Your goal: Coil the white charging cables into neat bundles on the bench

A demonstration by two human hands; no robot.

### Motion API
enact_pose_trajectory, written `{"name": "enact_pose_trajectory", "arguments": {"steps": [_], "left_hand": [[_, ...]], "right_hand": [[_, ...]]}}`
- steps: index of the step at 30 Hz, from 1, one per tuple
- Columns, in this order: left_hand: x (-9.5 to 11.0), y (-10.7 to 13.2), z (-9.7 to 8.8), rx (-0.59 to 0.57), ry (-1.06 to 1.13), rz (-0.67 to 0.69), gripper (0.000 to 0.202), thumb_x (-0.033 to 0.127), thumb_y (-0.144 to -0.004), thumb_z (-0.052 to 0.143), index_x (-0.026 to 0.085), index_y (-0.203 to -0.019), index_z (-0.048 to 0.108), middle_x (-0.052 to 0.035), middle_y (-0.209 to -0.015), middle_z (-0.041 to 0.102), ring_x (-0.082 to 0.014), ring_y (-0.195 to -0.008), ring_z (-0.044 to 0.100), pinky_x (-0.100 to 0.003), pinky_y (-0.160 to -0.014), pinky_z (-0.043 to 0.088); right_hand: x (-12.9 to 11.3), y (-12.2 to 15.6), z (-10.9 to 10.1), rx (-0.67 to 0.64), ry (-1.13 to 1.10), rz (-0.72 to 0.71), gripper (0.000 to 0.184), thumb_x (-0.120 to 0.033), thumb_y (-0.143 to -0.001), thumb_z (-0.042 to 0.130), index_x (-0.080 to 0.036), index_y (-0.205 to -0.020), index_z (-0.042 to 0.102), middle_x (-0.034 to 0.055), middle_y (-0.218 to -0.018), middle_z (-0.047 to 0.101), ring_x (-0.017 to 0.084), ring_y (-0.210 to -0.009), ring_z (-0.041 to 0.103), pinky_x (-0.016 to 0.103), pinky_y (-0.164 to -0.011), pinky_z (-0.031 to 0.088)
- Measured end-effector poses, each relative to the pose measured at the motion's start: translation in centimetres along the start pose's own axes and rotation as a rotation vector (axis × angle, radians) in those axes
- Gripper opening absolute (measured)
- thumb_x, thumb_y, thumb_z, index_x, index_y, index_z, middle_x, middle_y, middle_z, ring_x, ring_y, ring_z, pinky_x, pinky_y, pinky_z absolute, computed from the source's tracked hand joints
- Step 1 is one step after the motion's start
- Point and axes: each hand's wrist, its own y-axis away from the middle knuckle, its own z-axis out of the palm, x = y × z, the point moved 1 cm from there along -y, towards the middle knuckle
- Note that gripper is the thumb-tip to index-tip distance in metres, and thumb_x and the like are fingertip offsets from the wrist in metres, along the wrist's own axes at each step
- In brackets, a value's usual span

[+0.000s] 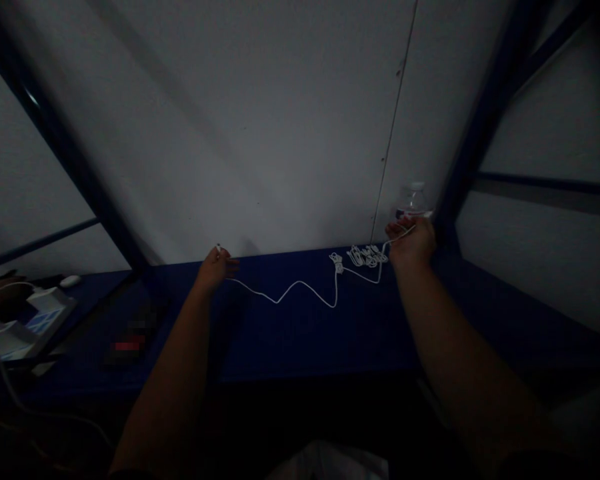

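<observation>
A thin white cable (300,282) runs in a loose zigzag over the blue shelf (290,340). Pinched in my left hand (214,268) is one end of it, with a small light tip showing above the fingers. My right hand (414,243) grips the other end, which rises from the shelf and passes through the fingers. Between the hands, closer to the right one, lie a small bundled cable (336,262) and a larger coiled white cable (363,256). Just behind my right hand stands a clear plastic bottle (416,198) with a label.
White power strips with plugs (43,320) lie at the far left, beside a white mouse-like object (71,281). A blurred dark item with a red patch (129,345) is left of my arm. Blue frame posts (75,147) flank a pale wall (240,133).
</observation>
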Motion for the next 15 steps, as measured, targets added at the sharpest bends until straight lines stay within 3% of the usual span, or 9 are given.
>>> {"name": "enact_pose_trajectory", "arguments": {"steps": [2, 5, 10, 12, 15], "left_hand": [[-0.4, 0.7, 0.5, -0.186, -0.175, -0.068, 0.019, 0.037, -0.086, 0.061, 0.019, -0.088, 0.054, -0.0045, -0.066, 0.066, -0.0164, -0.05, 0.063, -0.024, -0.049, 0.047], [-0.7, 1.8, 0.6, -0.359, -0.342, -0.171, 0.021, 0.038, -0.079, 0.068, 0.019, -0.086, 0.059, -0.0041, -0.058, 0.063, -0.0182, -0.039, 0.057, -0.025, -0.041, 0.041], [0.2, 3.3, 0.8, -0.545, -0.486, -0.274, 0.034, 0.049, -0.075, 0.069, 0.02, -0.093, 0.062, -0.003, -0.057, 0.062, -0.0182, -0.04, 0.055, -0.025, -0.041, 0.037], [0.8, 3.8, 1.3, -0.713, -0.541, -0.249, 0.043, 0.054, -0.075, 0.067, 0.019, -0.102, 0.061, -0.0026, -0.063, 0.062, -0.0169, -0.049, 0.056, -0.025, -0.047, 0.04], [1.7, 4.5, 2.3, -1.005, -0.571, -0.106, 0.059, 0.052, -0.07, 0.074, 0.02, -0.115, 0.056, -0.0029, -0.081, 0.063, -0.0162, -0.067, 0.057, -0.025, -0.06, 0.043]], "right_hand": [[0.4, 0.7, 0.6, 0.002, 0.01, -0.009, 0.013, -0.034, -0.091, 0.041, -0.023, -0.086, 0.045, -0.0059, -0.062, 0.053, 0.01, -0.048, 0.058, 0.025, -0.05, 0.052], [1.3, 1.9, 1.3, -0.066, 0.095, -0.036, 0.017, -0.04, -0.087, 0.049, -0.023, -0.089, 0.047, -0.0057, -0.063, 0.055, 0.012, -0.045, 0.059, 0.025, -0.046, 0.051], [2.9, 4.8, 2.6, -0.391, 0.424, -0.057, 0.028, -0.048, -0.083, 0.056, -0.021, -0.088, 0.052, -0.003, -0.068, 0.06, 0.011, -0.047, 0.059, 0.022, -0.045, 0.045], [3.3, 6.2, 3.1, -0.551, 0.614, -0.141, 0.029, -0.049, -0.083, 0.056, -0.02, -0.086, 0.056, -0.0008, -0.071, 0.063, 0.012, -0.052, 0.06, 0.023, -0.049, 0.046], [3.7, 8.1, 3.5, -0.736, 0.853, -0.321, 0.027, -0.045, -0.084, 0.057, -0.02, -0.086, 0.063, 0.0025, -0.078, 0.066, 0.015, -0.065, 0.063, 0.026, -0.059, 0.046]]}}
